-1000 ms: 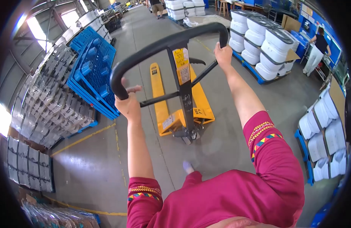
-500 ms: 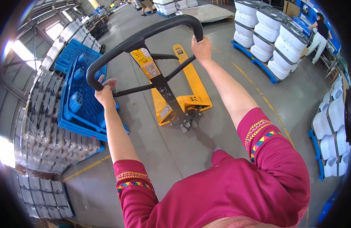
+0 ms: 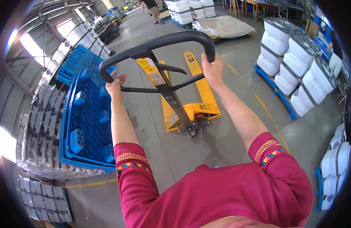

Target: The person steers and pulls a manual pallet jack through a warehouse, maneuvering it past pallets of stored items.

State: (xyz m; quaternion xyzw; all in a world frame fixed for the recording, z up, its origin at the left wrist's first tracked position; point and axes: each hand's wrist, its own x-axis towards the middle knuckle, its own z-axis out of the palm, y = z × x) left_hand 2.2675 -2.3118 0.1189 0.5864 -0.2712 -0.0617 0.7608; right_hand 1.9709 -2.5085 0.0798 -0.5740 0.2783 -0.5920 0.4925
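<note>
The pallet truck [image 3: 202,109] stands on the floor [image 3: 236,152] directly ahead of the person, forks [image 3: 202,81] directed away. The left hand [image 3: 114,86] holds the lower left end of the black handle [image 3: 175,38]; its fingers curl loosely around the bar, some tips showing beyond it. The right hand [image 3: 212,71] grips the right end, fingers wrapped around the bar. A crossbar [image 3: 141,90] spans the gap between both hands. A lever [image 3: 172,68] and a yellow label [image 3: 147,65] are fitted below the loop. Blue pallets [image 3: 92,123] lie to the left; strapped white bundles [image 3: 274,47] stand on the right.
</note>
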